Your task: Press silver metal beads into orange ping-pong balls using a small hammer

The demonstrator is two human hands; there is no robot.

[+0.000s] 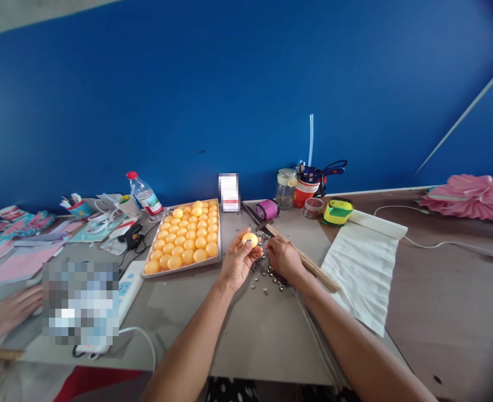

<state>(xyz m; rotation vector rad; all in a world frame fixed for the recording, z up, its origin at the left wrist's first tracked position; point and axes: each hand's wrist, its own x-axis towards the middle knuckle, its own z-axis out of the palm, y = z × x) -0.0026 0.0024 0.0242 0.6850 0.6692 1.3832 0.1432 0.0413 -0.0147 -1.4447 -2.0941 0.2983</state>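
Observation:
Between the thumb and fingers of my left hand (238, 262) is an orange ball (250, 239), like a table tennis ball, with a small shiny piece at its lower side. My right hand (286, 257) is just to the right, fingers curled down by a pile of small shiny metal pieces (274, 276); whatever its fingertips hold is hidden. Left of my hands, a shallow box (183, 272) holds rows of similar orange balls (187, 240). A bundle of thin wooden sticks (319, 272) lies beside my right wrist.
A purple spool (267, 209), a glass jar (286, 192), a red cup (306, 192) with tools and a yellow-green item (338, 212) stand behind. White cloth (361, 268) lies right. A bottle (146, 195) and power strip (129, 290) are left, near another person's hand (24, 304).

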